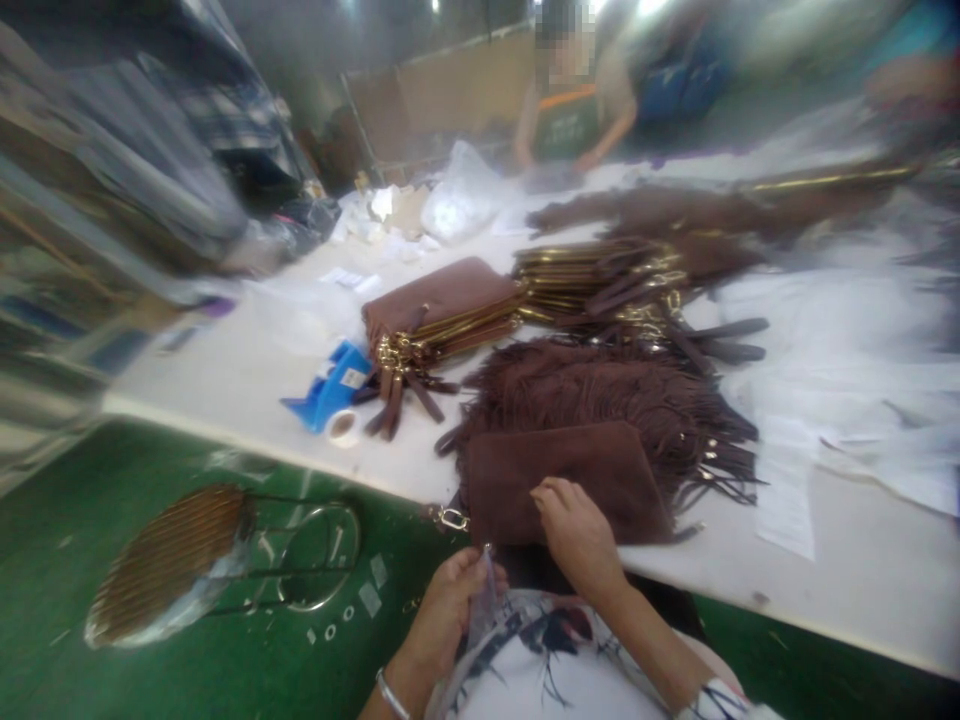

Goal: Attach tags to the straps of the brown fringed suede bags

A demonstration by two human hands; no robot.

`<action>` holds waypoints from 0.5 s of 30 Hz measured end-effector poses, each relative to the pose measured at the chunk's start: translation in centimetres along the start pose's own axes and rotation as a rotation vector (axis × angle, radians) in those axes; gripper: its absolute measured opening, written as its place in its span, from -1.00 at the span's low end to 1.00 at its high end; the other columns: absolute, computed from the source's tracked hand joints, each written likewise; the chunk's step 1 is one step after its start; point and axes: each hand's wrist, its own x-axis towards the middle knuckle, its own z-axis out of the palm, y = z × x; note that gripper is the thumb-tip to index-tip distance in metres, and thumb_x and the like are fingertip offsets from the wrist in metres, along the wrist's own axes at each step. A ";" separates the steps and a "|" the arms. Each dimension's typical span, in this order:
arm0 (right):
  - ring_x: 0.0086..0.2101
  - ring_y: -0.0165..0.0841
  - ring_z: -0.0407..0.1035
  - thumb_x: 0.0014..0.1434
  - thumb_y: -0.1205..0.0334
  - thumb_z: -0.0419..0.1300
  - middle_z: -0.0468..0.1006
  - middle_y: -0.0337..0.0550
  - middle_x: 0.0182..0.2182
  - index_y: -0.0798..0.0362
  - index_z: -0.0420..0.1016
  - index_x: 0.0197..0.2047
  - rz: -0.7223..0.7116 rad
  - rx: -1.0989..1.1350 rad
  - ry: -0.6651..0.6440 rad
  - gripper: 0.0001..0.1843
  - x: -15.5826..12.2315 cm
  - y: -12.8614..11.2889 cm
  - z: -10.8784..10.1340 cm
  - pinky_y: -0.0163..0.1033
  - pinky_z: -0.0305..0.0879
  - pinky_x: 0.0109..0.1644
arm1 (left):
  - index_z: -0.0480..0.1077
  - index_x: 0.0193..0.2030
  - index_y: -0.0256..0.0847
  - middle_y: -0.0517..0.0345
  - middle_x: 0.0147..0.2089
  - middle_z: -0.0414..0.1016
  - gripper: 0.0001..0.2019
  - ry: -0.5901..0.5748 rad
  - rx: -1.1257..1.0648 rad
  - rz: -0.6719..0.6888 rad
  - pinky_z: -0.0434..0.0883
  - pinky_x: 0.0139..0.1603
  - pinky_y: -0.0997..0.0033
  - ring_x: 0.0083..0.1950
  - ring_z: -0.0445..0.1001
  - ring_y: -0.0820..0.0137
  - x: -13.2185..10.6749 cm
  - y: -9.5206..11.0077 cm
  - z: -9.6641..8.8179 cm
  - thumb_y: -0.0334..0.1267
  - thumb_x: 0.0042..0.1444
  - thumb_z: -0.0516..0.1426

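A flat dark brown pouch (555, 470) lies at the table's front edge, partly on a heap of brown fringed bags (600, 385). My right hand (574, 525) rests on the pouch's upper face with fingers bent together; its thumb and anything under the fingers are hidden. Below the pouch's left corner, off the table edge, my left hand (454, 600) is closed in a pinch. A small shiny tip and a translucent strip show by its fingers, too blurred to name. A gold chain link (454, 518) hangs at the pouch's left corner.
Brown pouches (442, 300) with gold clasps are stacked behind, beside a blue tape dispenser (334, 385) and a tape roll (343, 428). White sheets (787, 440) lie right. A stool (176, 565) stands left on the green floor. Another person (574, 125) is across the table (847, 590).
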 end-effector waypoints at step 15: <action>-0.08 -0.21 0.29 0.26 0.38 0.08 0.44 -0.08 -0.03 0.02 0.41 -0.03 -0.015 -0.010 0.011 -0.76 -0.2 0.0 0.1 -0.12 0.21 0.06 | 0.39 -0.47 -0.26 0.13 -0.59 0.40 -0.61 0.062 0.400 -0.113 0.16 -0.63 0.51 -0.63 0.31 0.48 -4.6 -2.3 -5.3 0.09 0.04 0.17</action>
